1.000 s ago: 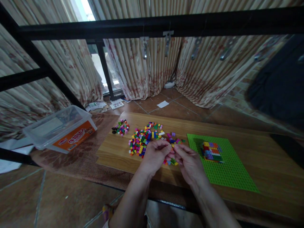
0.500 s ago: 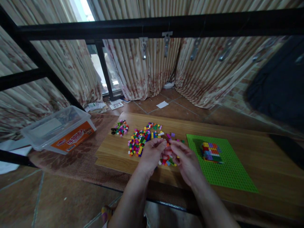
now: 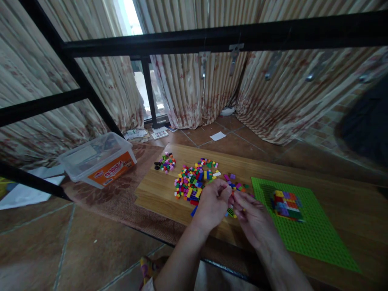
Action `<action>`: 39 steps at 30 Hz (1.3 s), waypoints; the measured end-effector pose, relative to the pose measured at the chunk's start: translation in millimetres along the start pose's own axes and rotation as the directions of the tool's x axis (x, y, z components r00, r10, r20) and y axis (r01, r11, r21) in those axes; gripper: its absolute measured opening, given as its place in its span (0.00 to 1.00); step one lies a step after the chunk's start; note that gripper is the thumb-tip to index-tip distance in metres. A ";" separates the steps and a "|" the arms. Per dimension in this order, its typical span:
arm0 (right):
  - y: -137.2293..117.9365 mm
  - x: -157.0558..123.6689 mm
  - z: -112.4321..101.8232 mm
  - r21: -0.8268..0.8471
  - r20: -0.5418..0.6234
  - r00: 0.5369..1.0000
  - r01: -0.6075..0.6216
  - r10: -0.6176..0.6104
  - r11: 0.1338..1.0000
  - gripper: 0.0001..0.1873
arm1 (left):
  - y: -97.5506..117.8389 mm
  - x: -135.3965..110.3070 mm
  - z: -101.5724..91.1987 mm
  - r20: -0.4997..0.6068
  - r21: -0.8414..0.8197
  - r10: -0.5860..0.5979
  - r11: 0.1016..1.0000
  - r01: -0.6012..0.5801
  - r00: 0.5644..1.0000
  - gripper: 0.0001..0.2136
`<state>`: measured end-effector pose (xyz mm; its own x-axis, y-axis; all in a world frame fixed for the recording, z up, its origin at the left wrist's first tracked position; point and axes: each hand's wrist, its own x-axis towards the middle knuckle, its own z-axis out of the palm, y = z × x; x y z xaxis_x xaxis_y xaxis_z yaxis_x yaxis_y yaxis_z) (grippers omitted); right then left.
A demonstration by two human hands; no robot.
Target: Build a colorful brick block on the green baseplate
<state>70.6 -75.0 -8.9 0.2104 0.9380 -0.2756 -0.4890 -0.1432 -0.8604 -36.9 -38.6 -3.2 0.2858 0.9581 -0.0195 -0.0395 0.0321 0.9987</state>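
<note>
My left hand [image 3: 214, 202] and my right hand [image 3: 253, 214] meet fingertip to fingertip above the wooden board. Both are closed in a pinch on a small orange-red toy brick [image 3: 233, 193], mostly hidden by the fingers. Below and left of them spreads a pile of loose toy bricks [image 3: 188, 182] in many colours, part of it covered by my hands. To the right lies a green baseplate [image 3: 321, 234]. On it stands a block of stacked bricks [image 3: 287, 205] in yellow, orange, red, purple and dark green.
A smaller heap of pieces [image 3: 166, 162] lies at the board's [image 3: 154, 186] left end. Left of the board, a clear plastic box [image 3: 100, 157] with an orange label rests on a brown cloth [image 3: 121, 210]. A black metal bar [image 3: 194, 42] crosses in front of striped curtains.
The view has swung left, so everything sits further right in the picture. My two hands stay together in their pinch, the small brick still between them.
</note>
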 end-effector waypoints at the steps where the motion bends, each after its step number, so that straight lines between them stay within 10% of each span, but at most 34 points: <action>1: -0.3 1.4 -0.5 0.007 -0.012 1.000 -0.019 0.019 1.000 0.12 | -0.7 0.6 -0.5 -0.020 0.046 0.005 0.999 -0.004 1.000 0.06; 7: -2.0 28.7 -3.0 -0.380 -0.080 0.988 0.092 -0.132 0.920 0.13 | 2.6 3.4 -12.7 -0.198 0.565 0.053 0.822 0.070 0.979 0.06; 10: -5.2 47.0 -1.6 -0.742 0.080 0.953 0.252 -0.291 0.621 0.09 | 3.5 4.2 -15.6 -0.230 0.682 0.075 0.724 0.105 0.970 0.07; 15: -7.2 61.5 3.8 -0.887 0.295 0.907 0.377 -0.302 0.267 0.11 | -1.4 6.3 -14.8 -0.207 0.776 0.150 0.627 0.068 0.967 0.08; 21: -3.7 58.5 0.7 -0.822 0.410 0.874 0.478 -0.259 0.310 0.14 | -1.0 6.7 -17.7 -0.200 0.790 0.146 0.609 0.072 0.969 0.09; 26: -10.1 60.3 -12.4 -0.832 0.277 0.886 0.415 -0.372 0.368 0.13 | 2.7 9.1 -23.6 -0.235 0.803 0.149 0.587 0.105 0.961 0.09; 39: -12.2 95.9 -8.5 -0.958 0.216 0.877 0.275 -0.429 0.082 0.14 | 17.4 14.8 -45.6 -0.330 0.758 0.160 0.632 0.160 0.930 0.10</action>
<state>103.9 14.0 -28.5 0.2120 0.9522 0.2199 0.8288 -0.0559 -0.5568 -77.0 -10.9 11.8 -0.0563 0.9904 0.1264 0.7465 -0.0423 0.6641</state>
